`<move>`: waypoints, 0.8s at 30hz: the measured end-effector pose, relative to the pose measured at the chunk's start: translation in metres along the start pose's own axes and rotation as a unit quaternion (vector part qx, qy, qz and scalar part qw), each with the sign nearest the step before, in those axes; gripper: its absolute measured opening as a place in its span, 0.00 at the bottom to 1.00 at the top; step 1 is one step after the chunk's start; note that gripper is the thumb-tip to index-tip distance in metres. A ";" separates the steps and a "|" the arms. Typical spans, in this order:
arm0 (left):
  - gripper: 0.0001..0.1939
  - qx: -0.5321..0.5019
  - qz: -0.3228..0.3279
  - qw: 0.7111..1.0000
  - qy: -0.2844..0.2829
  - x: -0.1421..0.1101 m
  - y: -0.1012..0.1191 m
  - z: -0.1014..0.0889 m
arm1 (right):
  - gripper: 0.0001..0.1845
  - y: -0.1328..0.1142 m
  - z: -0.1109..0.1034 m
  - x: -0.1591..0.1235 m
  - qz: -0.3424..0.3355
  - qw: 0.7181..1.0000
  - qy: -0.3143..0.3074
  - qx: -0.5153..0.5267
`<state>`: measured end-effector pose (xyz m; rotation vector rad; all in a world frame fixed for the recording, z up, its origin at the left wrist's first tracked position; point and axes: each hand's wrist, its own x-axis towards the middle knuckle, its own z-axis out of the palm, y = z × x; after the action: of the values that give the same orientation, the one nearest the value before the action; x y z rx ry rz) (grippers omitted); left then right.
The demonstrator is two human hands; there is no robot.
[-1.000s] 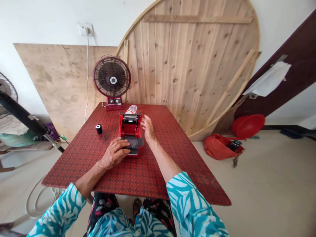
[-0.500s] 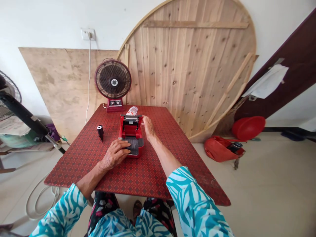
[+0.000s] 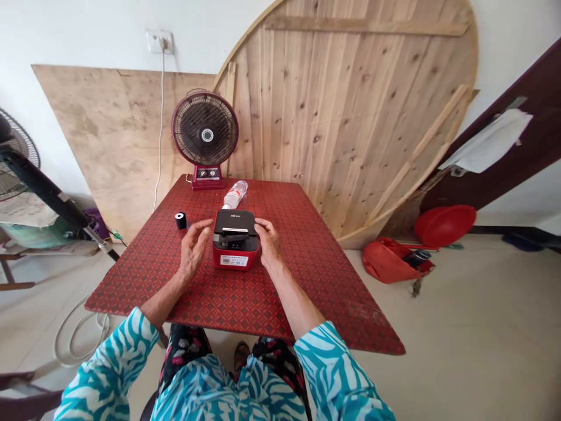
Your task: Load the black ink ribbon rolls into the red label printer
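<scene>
Left hand (image 3: pixel 194 248), digits apart, beside red-black device (image 3: pixel 219 257); right hand (image 3: pixel 269 242) at lid (image 3: pixel 235 220) edge, contact, grip unclear.

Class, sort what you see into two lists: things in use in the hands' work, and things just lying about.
In use:
- red-and-black machine, between left hand and right hand
- black roll, probably

Lying about:
- clear bottle
- fan
- red basin

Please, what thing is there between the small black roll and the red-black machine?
The left hand, fingers raised, comes between the black roll and the machine, as the head view shows.
</scene>
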<state>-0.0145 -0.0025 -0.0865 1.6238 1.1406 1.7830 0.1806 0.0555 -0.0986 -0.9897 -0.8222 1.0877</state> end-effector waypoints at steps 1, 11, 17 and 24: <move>0.18 -0.032 -0.067 0.997 0.027 0.007 -0.003 0.003 | 0.18 0.000 0.000 0.000 0.018 1.000 -0.004 0.013; 0.33 -0.214 -0.307 0.927 -0.008 0.033 -0.021 0.022 | 0.21 0.001 -0.001 0.003 0.027 0.999 -0.017 0.025; 0.37 -0.233 -0.343 0.910 -0.018 0.035 -0.016 0.023 | 0.22 0.001 -0.001 0.000 -0.016 0.999 -0.050 0.010; 0.31 -0.294 -0.305 0.905 -0.046 0.019 -0.017 0.021 | 0.23 0.010 0.001 -0.008 0.006 0.999 -0.009 0.037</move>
<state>-0.0008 0.0278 -0.0908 0.8553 0.8218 1.4153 0.1739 0.0495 -0.1082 -0.9251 -0.7852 1.1313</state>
